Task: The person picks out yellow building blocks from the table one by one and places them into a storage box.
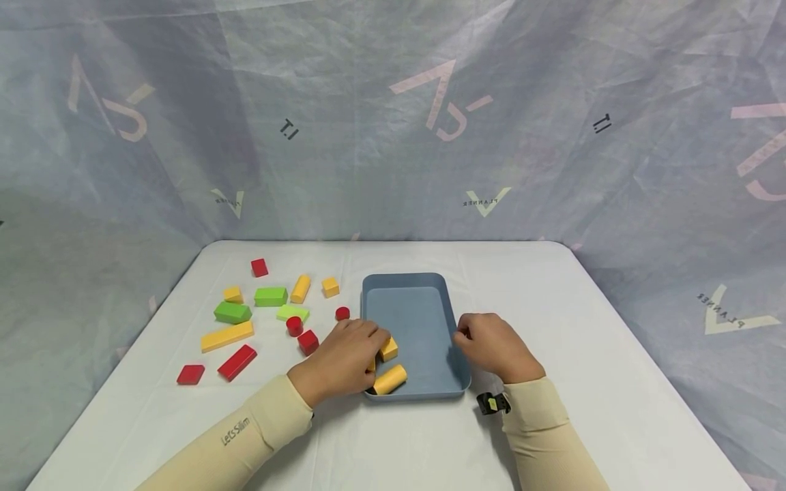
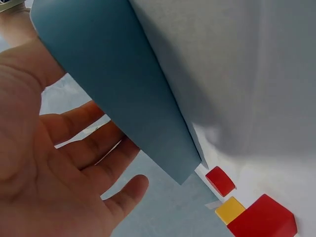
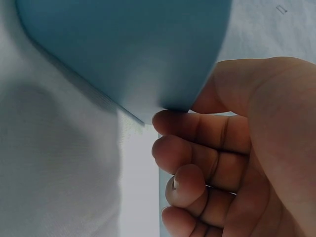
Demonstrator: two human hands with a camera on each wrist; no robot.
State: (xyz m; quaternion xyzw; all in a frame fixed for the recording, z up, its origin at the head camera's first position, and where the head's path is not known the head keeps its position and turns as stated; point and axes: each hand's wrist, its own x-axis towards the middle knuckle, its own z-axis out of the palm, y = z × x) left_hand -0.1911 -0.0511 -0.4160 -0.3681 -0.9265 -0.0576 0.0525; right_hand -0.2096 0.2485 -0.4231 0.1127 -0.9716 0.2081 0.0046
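A shallow blue-grey tray (image 1: 417, 334) lies on the table between the hands. My right hand (image 1: 494, 346) pinches its right rim; in the right wrist view the curled index finger (image 3: 177, 126) is outside the wall and the thumb goes behind it. Over the left rim reaches my left hand (image 1: 344, 354), its fingertips beside a yellow block (image 1: 389, 350) inside the tray. The tray wall (image 2: 113, 84) covers those fingertips in the left wrist view, so a grip cannot be made out. Near the tray's front left corner lies a yellow cylinder (image 1: 390, 379), with another yellow piece partly hidden by the left hand.
Left of the tray, loose blocks are scattered: a red cube (image 1: 308, 342), red cylinders (image 1: 295, 326), green blocks (image 1: 271, 296), a long yellow bar (image 1: 227, 337), a red bar (image 1: 237, 362) and several others. White cloth (image 1: 589, 382) covers the table; a grey printed curtain (image 1: 381, 136) hangs behind.
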